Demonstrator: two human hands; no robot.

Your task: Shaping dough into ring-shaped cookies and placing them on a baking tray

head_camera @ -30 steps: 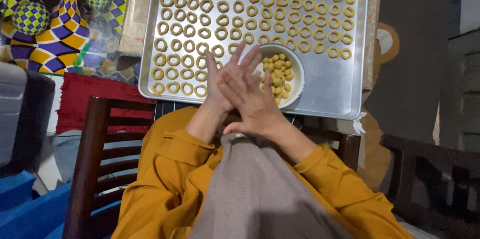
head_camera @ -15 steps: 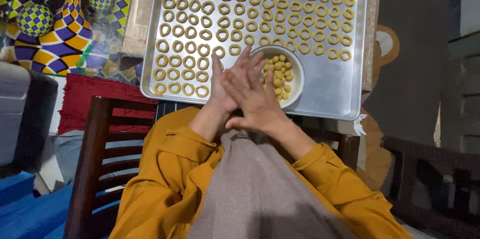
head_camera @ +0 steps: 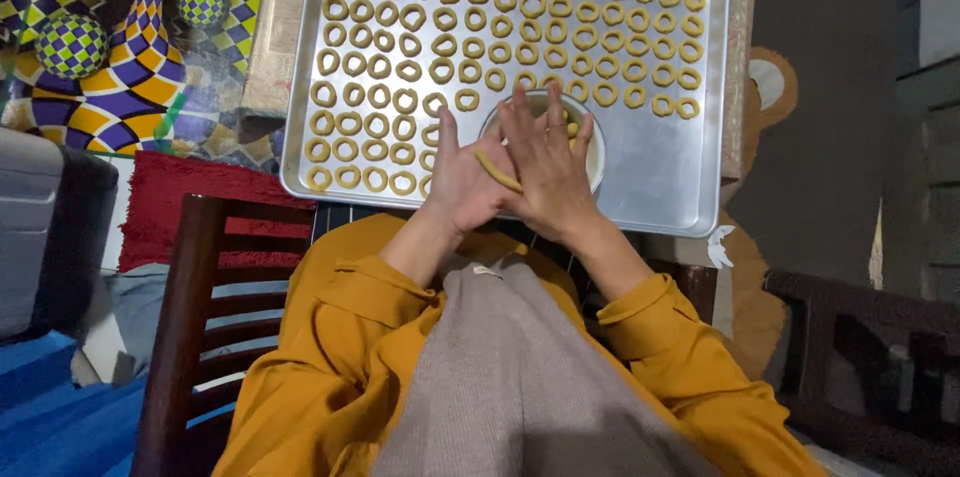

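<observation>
Head view: a large metal tray (head_camera: 660, 177) carries rows of dough rings (head_camera: 440, 42). On the tray's near edge stands a white bowl (head_camera: 594, 152). Above the bowl, the left hand (head_camera: 462, 182) and right hand (head_camera: 545, 162), flat and open, press a dough strip (head_camera: 497, 171) between the palms. Step in hand, by judgement: rolling; closing the strip into a ring comes next.

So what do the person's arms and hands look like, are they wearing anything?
Both arms wear long mustard-yellow sleeves with loose cuffs pushed back from the wrists. The left hand and right hand are bare: no gloves. Whether there are rings is too small to tell.
</observation>
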